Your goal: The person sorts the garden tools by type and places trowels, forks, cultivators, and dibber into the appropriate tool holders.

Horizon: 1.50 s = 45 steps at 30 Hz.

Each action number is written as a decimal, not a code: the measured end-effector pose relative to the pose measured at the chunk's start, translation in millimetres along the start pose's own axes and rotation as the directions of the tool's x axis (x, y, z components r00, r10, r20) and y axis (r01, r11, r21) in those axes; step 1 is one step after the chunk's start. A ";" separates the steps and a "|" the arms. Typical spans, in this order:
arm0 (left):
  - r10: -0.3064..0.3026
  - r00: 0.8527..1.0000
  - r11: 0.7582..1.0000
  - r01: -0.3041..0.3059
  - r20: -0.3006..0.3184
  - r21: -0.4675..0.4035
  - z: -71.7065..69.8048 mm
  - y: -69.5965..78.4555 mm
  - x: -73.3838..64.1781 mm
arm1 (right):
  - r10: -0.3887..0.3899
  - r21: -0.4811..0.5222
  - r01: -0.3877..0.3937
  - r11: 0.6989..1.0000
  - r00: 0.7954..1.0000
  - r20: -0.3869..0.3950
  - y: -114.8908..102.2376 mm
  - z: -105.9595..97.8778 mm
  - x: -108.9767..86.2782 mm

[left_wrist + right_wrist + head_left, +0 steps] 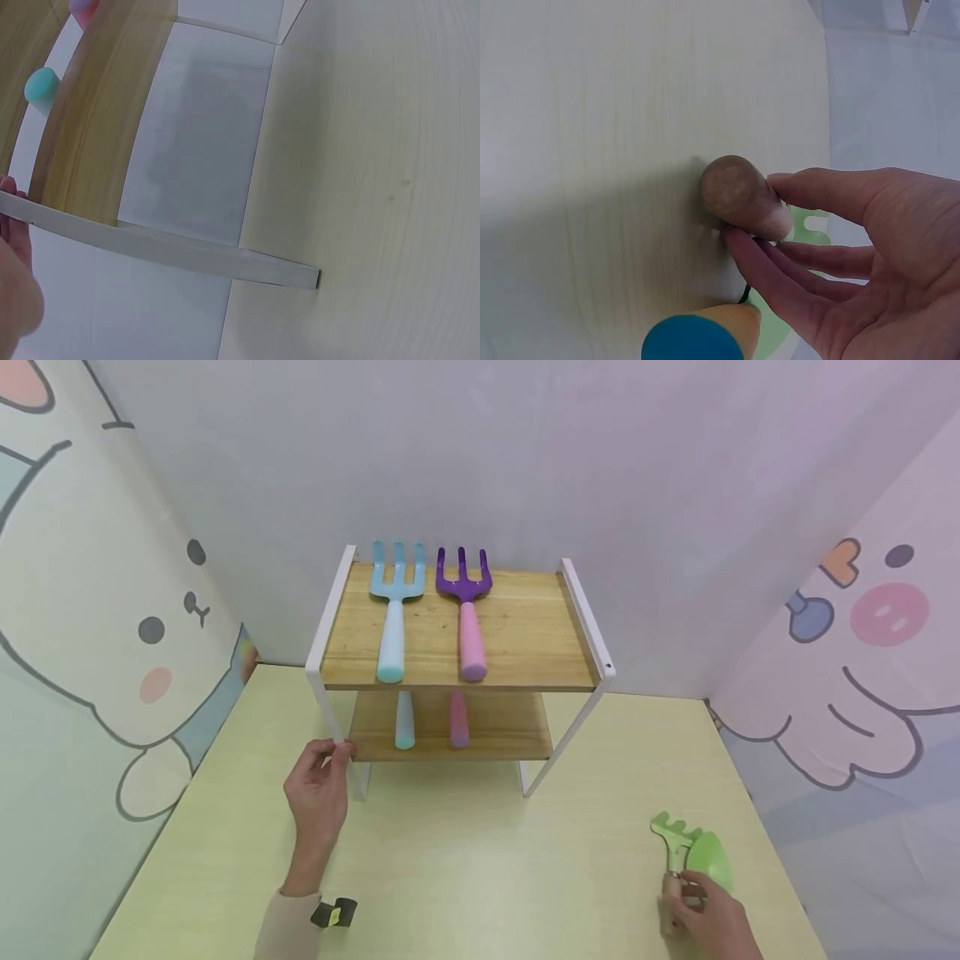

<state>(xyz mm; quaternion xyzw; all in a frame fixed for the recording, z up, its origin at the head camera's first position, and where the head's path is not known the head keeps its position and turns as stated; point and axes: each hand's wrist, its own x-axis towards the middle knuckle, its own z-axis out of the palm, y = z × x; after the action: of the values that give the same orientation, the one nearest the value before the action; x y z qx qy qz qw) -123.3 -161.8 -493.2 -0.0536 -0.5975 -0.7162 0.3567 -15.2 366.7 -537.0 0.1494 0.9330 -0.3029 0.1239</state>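
My left hand [317,793] pinches the white left leg of a two-tier wooden rack [525,643] at the height of its lower shelf. In the left wrist view, the fingers lie around the white leg [150,244]. At the right, my right hand [712,910] holds a green hand rake [675,837] by its wooden handle [739,195], between thumb and fingers. Beside the rake lies a green trowel [710,857], partly hidden by the hand. A yellow handle with a blue end [694,341] shows just below the fingers in the right wrist view.
On the upper shelf lie a light blue hand fork [393,610] and a purple fork with a pink handle [468,618]. Two more handles, one pale blue [405,722] and one pink [459,720], stick out on the lower shelf. Cartoon-printed curtains [97,593] flank the table [465,877].
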 end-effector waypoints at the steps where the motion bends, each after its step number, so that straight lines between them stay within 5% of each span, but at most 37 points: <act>1: -0.001 1.000 1.000 0.001 -0.001 -0.002 -0.2 0.0 -0.2 | -0.003 -0.001 0.003 1.000 1.000 0.002 -0.2 -0.3 0.5; 14: 0.010 1.000 1.000 -0.010 0.004 0.004 -1.1 1.2 -1.7 | 0.066 0.104 -0.073 0.992 0.996 0.065 4.0 -2.4 9.5; 20: 0.005 1.000 1.000 -0.005 0.000 0.004 -1.4 0.3 -2.2 | 0.115 0.339 -0.149 0.929 0.986 0.118 1.8 -0.8 8.2; 27: 0.006 1.000 1.000 -0.006 0.009 -0.001 -1.4 -0.2 -2.3 | 0.084 0.479 -0.151 0.865 0.984 0.158 -2.1 -0.1 -0.7; 45: 0.028 0.999 1.000 -0.028 0.017 -0.010 -2.0 -1.9 0.0 | -0.010 0.517 -0.099 0.851 0.979 0.202 -34.8 -14.6 -5.2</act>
<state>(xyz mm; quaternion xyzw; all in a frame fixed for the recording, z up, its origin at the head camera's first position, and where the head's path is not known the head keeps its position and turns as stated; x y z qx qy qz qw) -123.6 -163.6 -495.3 -0.0698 -0.5963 -0.7135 0.3612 -24.7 347.5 -505.4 0.1683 0.7945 -0.5559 0.1775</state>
